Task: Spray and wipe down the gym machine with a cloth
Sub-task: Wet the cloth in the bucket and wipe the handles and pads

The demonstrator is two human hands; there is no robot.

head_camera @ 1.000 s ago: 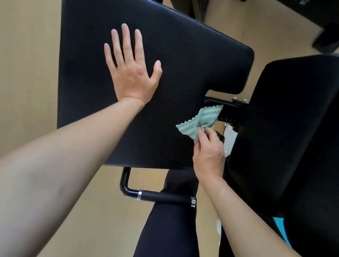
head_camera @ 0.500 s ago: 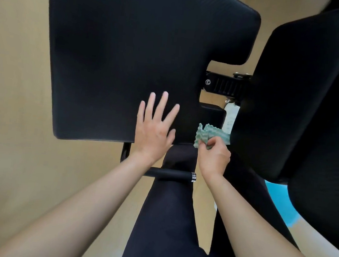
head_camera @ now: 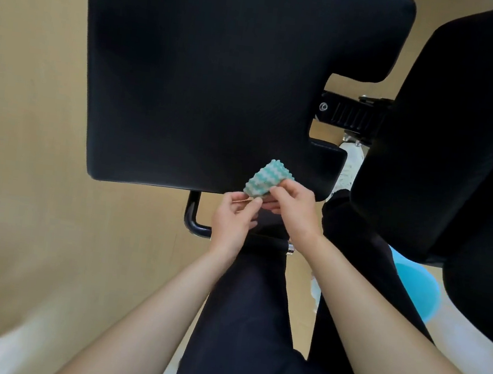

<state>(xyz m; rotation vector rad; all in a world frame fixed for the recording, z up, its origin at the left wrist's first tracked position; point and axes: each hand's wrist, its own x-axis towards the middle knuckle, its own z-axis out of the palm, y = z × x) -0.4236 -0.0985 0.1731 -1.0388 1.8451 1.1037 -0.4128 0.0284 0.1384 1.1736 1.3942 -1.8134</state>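
Cloth (bunched, green-and-white waves) is pinched from both sides: the right hand curls its fingertips over it, and the left hand nips its lower corner. Just beyond the grip is the black seat pad; beneath it, a bent handle.

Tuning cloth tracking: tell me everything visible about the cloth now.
The cloth is small, teal and white in zigzag stripes, with a knobbly, microfibre-like weave. It is bunched into a compact wad, held over the near edge of the black pad. The right hand pinches its right side, the left hand its lower corner. Contact with the pad cannot be told.
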